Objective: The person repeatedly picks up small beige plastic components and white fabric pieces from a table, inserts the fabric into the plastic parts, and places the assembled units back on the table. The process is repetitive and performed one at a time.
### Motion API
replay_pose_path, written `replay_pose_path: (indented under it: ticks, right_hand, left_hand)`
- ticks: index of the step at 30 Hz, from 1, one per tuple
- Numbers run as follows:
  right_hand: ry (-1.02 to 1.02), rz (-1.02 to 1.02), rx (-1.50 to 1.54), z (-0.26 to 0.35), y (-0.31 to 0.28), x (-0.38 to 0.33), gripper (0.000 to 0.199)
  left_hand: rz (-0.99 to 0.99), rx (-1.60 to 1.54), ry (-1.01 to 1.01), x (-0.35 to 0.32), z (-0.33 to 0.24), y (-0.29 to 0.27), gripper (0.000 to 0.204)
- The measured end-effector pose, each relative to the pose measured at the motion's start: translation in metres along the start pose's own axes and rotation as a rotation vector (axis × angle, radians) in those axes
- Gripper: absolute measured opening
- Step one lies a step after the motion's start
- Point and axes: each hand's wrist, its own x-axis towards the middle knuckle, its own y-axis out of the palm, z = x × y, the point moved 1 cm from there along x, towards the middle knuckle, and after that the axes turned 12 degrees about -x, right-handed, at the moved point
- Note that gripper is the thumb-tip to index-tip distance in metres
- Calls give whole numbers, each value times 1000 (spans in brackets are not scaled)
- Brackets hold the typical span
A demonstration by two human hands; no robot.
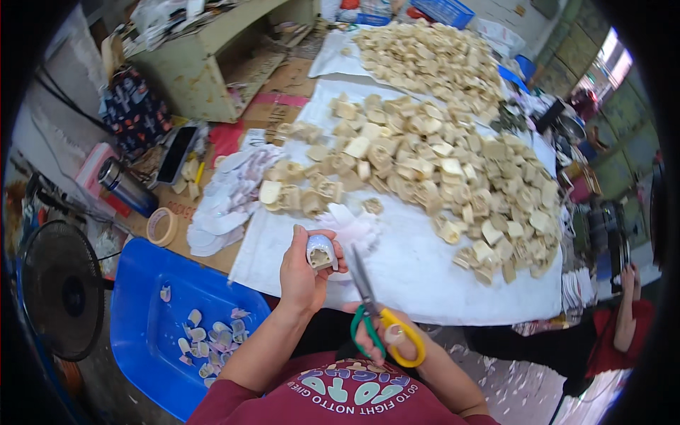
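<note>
The left hand (301, 273) pinches a small capped piece (321, 252) at its fingertips; just beside it, the right hand (386, 338) grips scissors (372, 297), blades near the piece.

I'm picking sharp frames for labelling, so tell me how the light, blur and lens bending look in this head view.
Head view: even daylight, soft shadows; glare only at the bright opening upper right. Left hand, the small piece it holds and the scissors in the right hand look sharp. The white sheet's edges bow, with a black fisheye rim.
</note>
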Motion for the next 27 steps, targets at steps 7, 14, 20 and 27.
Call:
replay_pose_path:
  ticks: [7,14,20,27]
  right_hand:
    - [-24,22,-51,-10,-12,-53,68]
    - [-147,69,98,-22,-32,-81,70]
    - [-145,-136,-118,-15,-45,-100,52]
    - [-97,-241,-337,-22,-52,-110,42]
  left_hand:
    - [74,63,-25,-39,42,52,51]
    - [163,330,239,-51,71,68,49]
    - [115,213,11,-54,92,83,48]
    - [167,318,-37,-57,99,79,47]
